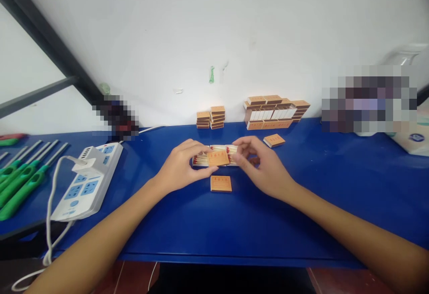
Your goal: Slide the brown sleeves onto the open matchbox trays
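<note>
One half-open matchbox [217, 157], full of matches [200, 160], held between left hand [181, 167], right hand [264, 170].

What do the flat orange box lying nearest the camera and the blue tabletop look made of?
Flat orange box: probably thin matte cardboard, given crisp edges and a printed face. Blue tabletop: smooth, slightly glossy laminate or painted board, judging by soft sheen.

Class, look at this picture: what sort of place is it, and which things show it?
Probably a small workbench for hand packing: a blue table, stacked matchboxes by the wall, green-handled tools and a power strip.
</note>
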